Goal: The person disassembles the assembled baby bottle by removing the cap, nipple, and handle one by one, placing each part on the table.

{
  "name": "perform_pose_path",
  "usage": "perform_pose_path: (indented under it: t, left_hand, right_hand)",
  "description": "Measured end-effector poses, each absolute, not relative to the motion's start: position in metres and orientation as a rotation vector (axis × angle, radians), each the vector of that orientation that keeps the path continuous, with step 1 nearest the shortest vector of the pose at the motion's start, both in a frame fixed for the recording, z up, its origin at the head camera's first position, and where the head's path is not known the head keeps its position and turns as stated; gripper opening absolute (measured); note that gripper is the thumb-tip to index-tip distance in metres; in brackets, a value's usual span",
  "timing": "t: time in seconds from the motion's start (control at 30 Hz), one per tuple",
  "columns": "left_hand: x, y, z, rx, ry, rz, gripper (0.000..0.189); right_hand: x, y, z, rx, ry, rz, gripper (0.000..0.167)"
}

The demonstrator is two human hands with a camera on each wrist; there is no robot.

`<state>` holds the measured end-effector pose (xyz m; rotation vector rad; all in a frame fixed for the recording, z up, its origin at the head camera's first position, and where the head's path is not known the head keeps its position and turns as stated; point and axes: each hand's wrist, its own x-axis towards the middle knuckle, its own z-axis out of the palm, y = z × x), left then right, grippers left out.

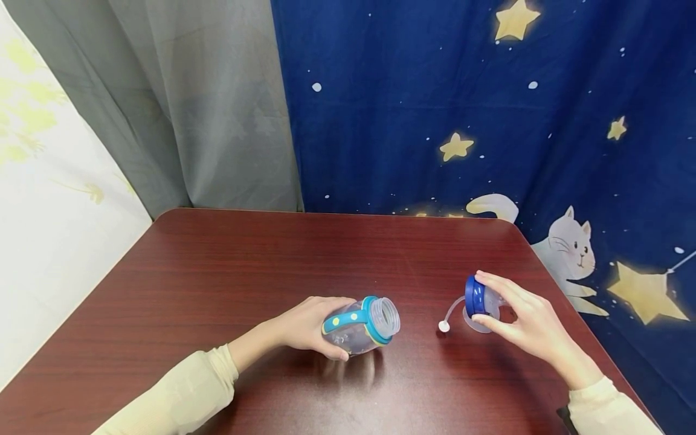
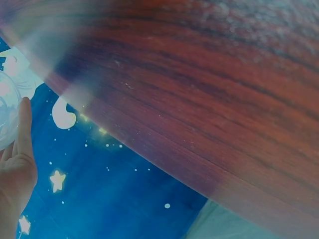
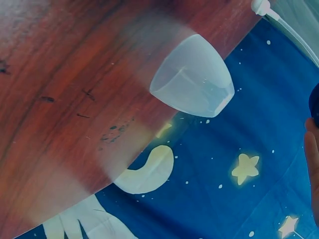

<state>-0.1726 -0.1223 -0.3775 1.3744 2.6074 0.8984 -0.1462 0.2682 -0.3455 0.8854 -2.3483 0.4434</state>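
My left hand (image 1: 304, 323) grips a clear water bottle (image 1: 356, 343) with a teal collar and a teal strap handle (image 1: 348, 319) dotted yellow. The bottle lies tilted, its uncovered threaded mouth (image 1: 388, 317) facing right. At the right, my right hand (image 1: 530, 317) holds the blue bottle lid (image 1: 474, 296) between thumb and fingers, apart from the bottle. From the lid a thin straw (image 1: 452, 307) hangs to the left, ending in a white weight (image 1: 443, 326). A clear domed cover (image 3: 194, 79) swings off the lid's side. Only an edge of the bottle (image 2: 7, 107) shows in the left wrist view.
Both hands are over a dark red-brown wooden table (image 1: 261, 254) with rounded far corners. Behind it hang a grey curtain (image 1: 228, 109) and a blue curtain (image 1: 380, 121) with stars and a white cat. A pale patterned surface (image 1: 43, 211) borders the left side.
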Motion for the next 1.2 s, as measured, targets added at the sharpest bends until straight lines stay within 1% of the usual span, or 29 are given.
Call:
perform_pose_path:
  t: [0.5, 0.83, 1.2]
  left_hand:
    - [-0.174, -0.123, -0.381, 1.388, 2.639, 0.87, 0.083]
    - [-0.174, -0.123, -0.38, 1.384, 2.635, 0.87, 0.082]
    - [-0.174, -0.123, -0.381, 1.389, 2.631, 0.867, 0.082]
  right_hand:
    - [-0.14, 0.279, -0.357, 0.793, -2.46, 0.368, 0.071]
    - [-0.136, 0.288, -0.363, 0.743, -2.557, 0.355, 0.07]
    - [-0.138, 0.296, -0.377, 0.781, -2.597, 0.316, 0.066]
